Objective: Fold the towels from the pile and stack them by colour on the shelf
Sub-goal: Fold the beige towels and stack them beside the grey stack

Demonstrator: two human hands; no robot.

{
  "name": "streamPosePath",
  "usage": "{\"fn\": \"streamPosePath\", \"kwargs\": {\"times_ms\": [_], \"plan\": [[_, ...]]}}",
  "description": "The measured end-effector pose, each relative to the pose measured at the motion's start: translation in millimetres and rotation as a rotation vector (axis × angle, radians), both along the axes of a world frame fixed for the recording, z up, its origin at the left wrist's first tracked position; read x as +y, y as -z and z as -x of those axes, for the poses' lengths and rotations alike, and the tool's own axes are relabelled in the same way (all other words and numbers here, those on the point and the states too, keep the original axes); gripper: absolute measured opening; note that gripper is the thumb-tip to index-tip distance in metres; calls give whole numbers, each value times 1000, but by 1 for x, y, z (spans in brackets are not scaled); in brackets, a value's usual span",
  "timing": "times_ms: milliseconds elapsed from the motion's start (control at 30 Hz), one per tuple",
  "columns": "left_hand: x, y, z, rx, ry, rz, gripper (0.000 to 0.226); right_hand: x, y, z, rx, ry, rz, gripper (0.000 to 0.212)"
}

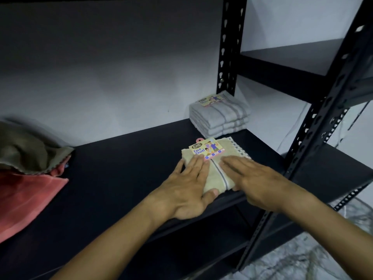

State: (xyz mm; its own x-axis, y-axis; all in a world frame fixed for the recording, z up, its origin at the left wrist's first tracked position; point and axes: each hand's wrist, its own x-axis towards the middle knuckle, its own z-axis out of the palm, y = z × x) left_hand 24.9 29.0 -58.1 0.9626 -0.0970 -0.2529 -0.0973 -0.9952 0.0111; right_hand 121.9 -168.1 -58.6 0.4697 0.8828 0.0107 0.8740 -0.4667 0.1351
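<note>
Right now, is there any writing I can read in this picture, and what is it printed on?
"ENE": top of the card label on the beige towel under both hands.
"Face Towel": same label, below the brand.
The small print along that label's bottom strip is too small to read.
The label on the grey towel stack at the back looks alike, but is too blurred to read.

Dim room; pale wall ran behind black metal rack, marbled floor at 5 o'clock.
</note>
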Motion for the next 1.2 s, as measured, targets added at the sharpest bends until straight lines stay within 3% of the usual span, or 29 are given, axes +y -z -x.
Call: {"fn": "streamPosePath", "kwargs": {"times_ms": [100,267,433,567,800,967,1200], "plan": [[-22,0,-26,-27,11,29,78,-14,-9,-8,-57,69,18,84],[-42,0,-50,-43,10,12,77,-19,-22,-15,-46,190,124,72],[-55,3,-58,-80,5,-8,78,-22,-21,-23,-104,259,102,49],[-65,3,-57,-89,11,-16,77,-24,-20,-22,-136,324,151,41],[-64,3,-70,-108,25,-34,79,-22,-17,-27,-159,359,137,39],[-67,2,-82,-105,28,-54,78,-29,-11,-32,-207,353,140,63],[-72,4,-83,-129,14,-61,78,-33,-15,-38,-196,327,126,58]]}}
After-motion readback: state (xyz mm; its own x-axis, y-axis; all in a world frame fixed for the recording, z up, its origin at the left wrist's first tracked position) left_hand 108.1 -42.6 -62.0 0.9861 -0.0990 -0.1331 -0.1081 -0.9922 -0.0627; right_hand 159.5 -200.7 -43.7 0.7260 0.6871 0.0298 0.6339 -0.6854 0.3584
